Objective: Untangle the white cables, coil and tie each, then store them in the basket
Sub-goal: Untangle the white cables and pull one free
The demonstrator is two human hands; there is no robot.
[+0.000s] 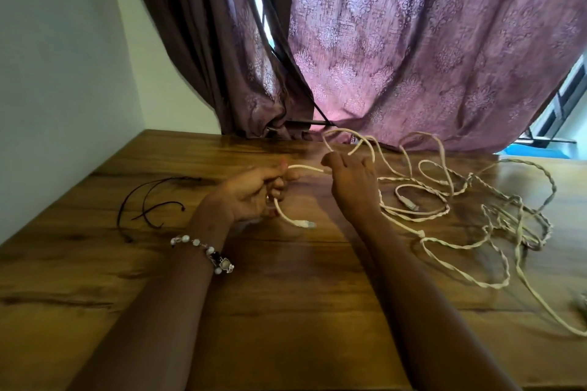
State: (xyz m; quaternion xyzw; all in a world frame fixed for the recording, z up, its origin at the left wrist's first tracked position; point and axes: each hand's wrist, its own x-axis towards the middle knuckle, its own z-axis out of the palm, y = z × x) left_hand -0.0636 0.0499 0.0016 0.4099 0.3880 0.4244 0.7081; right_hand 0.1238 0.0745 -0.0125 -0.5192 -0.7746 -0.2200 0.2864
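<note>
A tangle of white cables (444,200) sprawls over the right half of the wooden table (286,295), some strands twisted around each other. My left hand (251,190) is closed on one cable near its end; the plug (306,224) hangs just below and to the right of that hand. My right hand (352,181) pinches the same cable a short way along, so a straight stretch (306,167) runs between both hands. Beyond my right hand the cable loops up towards the curtain and back into the tangle. No basket is in view.
Thin dark ties (149,200) lie on the table to the left of my left hand. A purple patterned curtain (413,41) hangs along the table's far edge. A white wall (63,73) borders the left side. A window frame (565,98) shows at the far right.
</note>
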